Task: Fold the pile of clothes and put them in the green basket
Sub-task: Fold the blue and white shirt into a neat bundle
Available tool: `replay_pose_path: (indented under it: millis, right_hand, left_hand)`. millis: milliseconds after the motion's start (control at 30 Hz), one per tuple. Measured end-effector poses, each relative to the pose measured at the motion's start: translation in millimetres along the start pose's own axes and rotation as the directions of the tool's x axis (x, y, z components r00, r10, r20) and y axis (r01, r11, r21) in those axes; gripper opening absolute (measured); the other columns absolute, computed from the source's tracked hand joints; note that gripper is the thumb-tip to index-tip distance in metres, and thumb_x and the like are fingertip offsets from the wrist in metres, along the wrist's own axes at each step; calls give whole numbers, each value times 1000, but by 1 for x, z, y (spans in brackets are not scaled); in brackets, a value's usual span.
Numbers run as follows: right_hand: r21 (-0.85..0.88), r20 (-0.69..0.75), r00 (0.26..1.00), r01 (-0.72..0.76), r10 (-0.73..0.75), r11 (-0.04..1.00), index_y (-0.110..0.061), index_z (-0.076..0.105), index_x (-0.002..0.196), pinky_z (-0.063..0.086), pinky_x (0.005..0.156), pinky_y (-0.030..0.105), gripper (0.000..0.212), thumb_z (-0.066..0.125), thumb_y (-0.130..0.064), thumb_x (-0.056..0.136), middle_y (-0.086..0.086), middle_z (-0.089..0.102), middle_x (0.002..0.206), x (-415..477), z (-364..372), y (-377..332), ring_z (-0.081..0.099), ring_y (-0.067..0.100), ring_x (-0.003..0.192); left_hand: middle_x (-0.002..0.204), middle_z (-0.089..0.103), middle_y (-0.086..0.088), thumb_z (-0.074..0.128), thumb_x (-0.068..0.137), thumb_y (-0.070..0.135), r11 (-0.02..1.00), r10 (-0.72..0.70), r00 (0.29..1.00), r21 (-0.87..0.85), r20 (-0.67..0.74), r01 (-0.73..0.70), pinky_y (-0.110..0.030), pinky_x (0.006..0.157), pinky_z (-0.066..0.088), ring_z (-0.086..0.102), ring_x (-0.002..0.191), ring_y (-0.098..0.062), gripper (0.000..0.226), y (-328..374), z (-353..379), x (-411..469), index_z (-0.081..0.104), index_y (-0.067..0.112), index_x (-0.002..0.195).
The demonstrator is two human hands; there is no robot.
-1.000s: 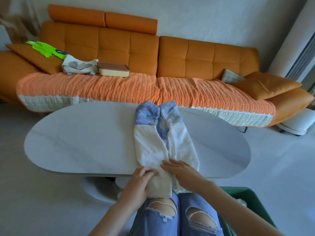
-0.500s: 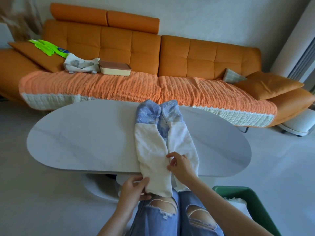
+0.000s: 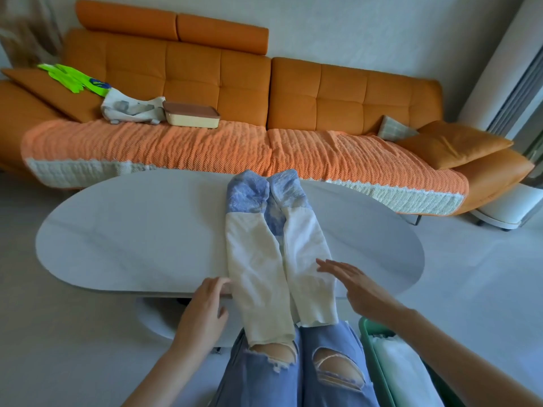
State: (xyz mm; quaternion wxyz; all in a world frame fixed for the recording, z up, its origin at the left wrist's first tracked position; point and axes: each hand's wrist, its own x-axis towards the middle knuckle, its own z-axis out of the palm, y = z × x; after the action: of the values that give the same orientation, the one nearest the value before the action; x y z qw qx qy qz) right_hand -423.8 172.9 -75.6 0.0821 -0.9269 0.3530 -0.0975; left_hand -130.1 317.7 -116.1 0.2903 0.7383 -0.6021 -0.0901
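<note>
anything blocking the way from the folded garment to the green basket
Nothing visible. The garment hangs off the table, and the green basket sits open low to its right, holding only white cloth.

I am in a home, in a living room. A long orange sofa stands by the white wall, just past the far edge of my low oval worktop. A bumpy orange blanket covers its seat. Soft cushions lie at its ends. A cloth bag and a box sit on it. A green basket stands on the floor at my right.
</note>
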Motion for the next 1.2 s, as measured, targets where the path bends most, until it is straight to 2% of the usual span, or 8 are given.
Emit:
replay_pose_path:
  millis: [133,300,400,500,600,733,933,1200]
  right_hand:
    - [-208,-6,980,194,-199,959,-20,37,138,25,115,34,78,40,18,70,-9,24,153,-12,18,21,23,6,140]
    - [-238,31,942,333,-335,913,-20,33,138,24,113,34,71,72,-25,79,-2,28,153,-6,31,25,33,13,137]
    - [-270,-80,925,338,-371,901,-17,45,126,36,109,37,60,77,-17,74,2,41,146,2,37,27,49,18,127]
    - [-189,-214,903,335,-372,923,-22,54,114,42,104,36,38,68,-15,79,0,58,131,10,43,28,57,14,118]
    - [260,-301,954,90,-8,961,-29,62,96,41,91,15,27,47,-50,88,-23,66,99,17,29,14,56,-2,95]
    - [734,-1,893,-305,450,606,-18,61,70,40,68,32,38,46,-44,93,-5,58,69,53,7,7,50,12,72]
    - [670,127,746,-551,654,498,-14,57,98,42,69,31,34,62,-45,85,8,59,85,80,20,10,59,26,83]
    - [708,-161,741,-374,652,600,-19,59,81,36,53,28,11,56,-24,90,-3,52,64,86,16,-4,46,13,56]
  left_hand:
    - [133,41,10,78,50,-7,908,378,918,144,120,-393,-23,101,33,40,125,-10,94,-9,10,-2,41,31,127]
    - [136,45,9,67,59,-16,801,577,806,104,130,-590,-27,106,29,38,129,-8,84,0,24,10,47,26,129]
    - [126,55,12,54,75,-2,807,589,807,27,35,-590,-23,110,25,48,119,-3,61,1,31,18,49,29,126]
    - [108,66,14,44,80,21,854,514,858,-88,-20,-513,-22,96,39,59,101,-2,42,8,25,27,53,37,118]
    - [65,65,1,39,84,57,948,262,963,-169,-58,-268,-20,55,40,58,59,-9,40,26,5,41,61,24,91]
    - [56,52,1,52,92,42,899,-132,990,-426,-50,98,-27,55,36,52,57,-18,34,39,-11,87,46,23,64]
    - [74,60,8,65,73,57,804,-322,934,-476,155,356,-19,57,37,56,71,-9,41,15,-1,101,60,18,81]
    - [61,53,4,57,89,26,890,-326,931,-385,-165,244,-26,53,35,49,58,-12,18,17,4,93,55,14,75]
